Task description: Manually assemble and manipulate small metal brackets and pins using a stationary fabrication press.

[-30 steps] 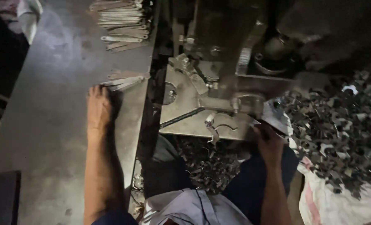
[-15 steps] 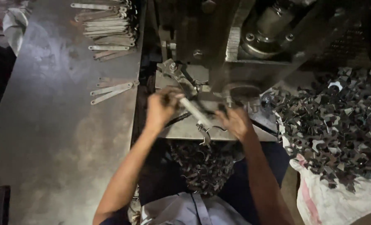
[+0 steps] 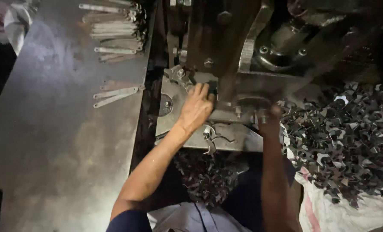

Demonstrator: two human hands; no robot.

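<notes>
Resting flat, fingers spread, left hand point(image 3: 196, 108) lies on press plate point(image 3: 174, 124); right hand point(image 3: 269, 117) grip unclear.

both my arms reach forward; my left hand point(image 3: 197, 107) lies flat, fingers extended, and my right hand point(image 3: 269, 117) is beside it, fingers hidden.
</notes>
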